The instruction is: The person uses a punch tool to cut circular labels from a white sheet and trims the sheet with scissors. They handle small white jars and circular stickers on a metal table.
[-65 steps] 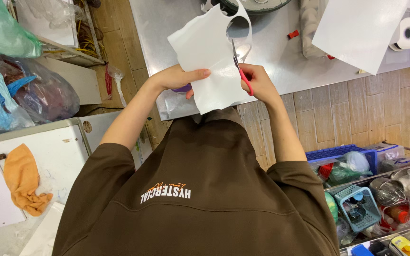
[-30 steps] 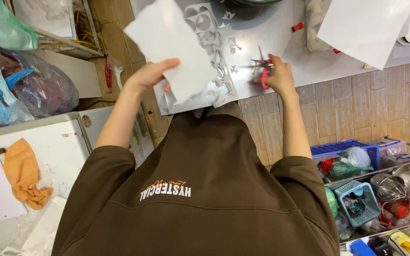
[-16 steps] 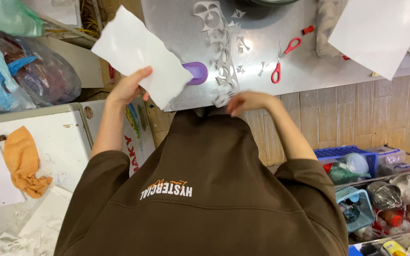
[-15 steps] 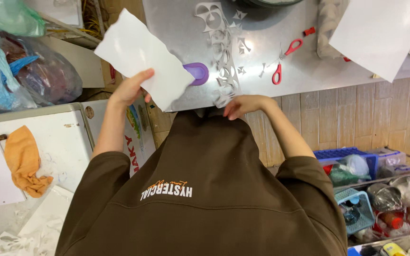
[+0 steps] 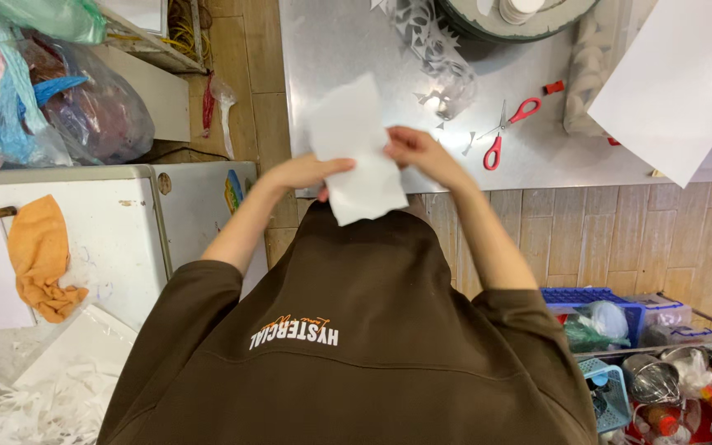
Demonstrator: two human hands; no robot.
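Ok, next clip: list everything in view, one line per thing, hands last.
white paper sheet: 1, white, held above the table edge
scissors: 1, red handles, on the metal table
cut paper strip: 1, pale, on the table
large white sheet: 1, top right
orange cloth: 1, on the white cabinet at left
plastic bags: several, top left
blue basket: 1, lower right
left hand: on the sheet's left edge
right hand: on the sheet's right edge

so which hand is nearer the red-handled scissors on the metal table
Right. The right hand pinches the white paper sheet just left of the red-handled scissors; the left hand grips the sheet's far side.
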